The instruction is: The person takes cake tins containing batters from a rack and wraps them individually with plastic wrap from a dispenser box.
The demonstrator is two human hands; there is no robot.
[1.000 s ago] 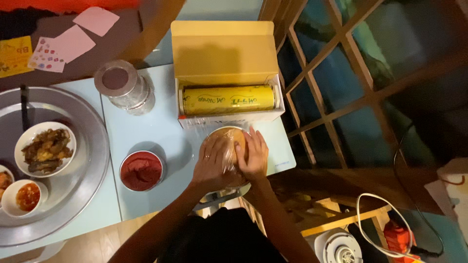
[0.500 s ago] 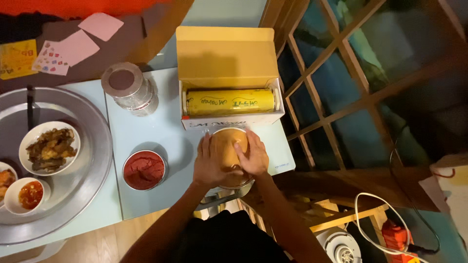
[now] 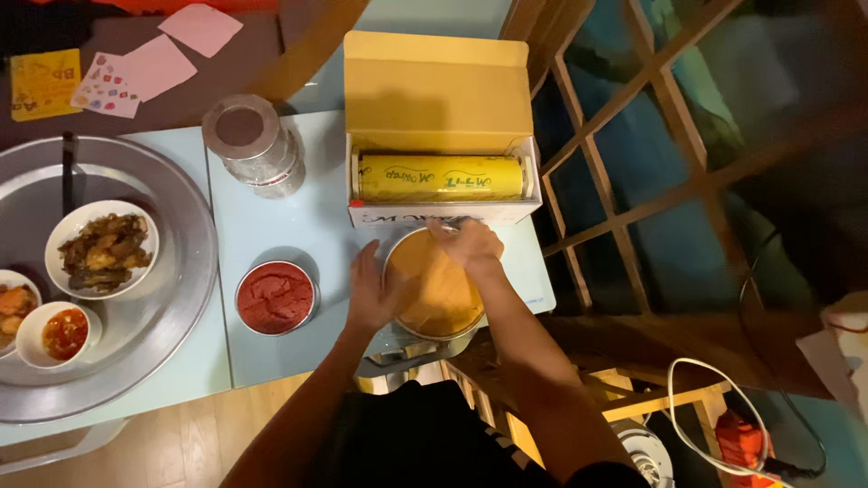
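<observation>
Both forearms reach up from the bottom edge to a round metal bowl (image 3: 437, 287) of orange-brown paste at the near edge of the pale blue table (image 3: 271, 357). The left hand (image 3: 369, 291) lies flat and open against the bowl's left rim. The right hand (image 3: 468, 244) curls over the far rim; whether its fingers pinch anything I cannot tell. Just behind the bowl stands an open yellow box (image 3: 438, 95) with a roll of cling film (image 3: 440, 177), its long axis running left to right. A small tin of red paste (image 3: 275, 297) sits left of the left hand, a jar (image 3: 252, 145) farther back.

left hand (image 3: 369, 291) on bowl (image 3: 436, 282) rim | right hand (image 3: 467, 242) at far edge
</observation>
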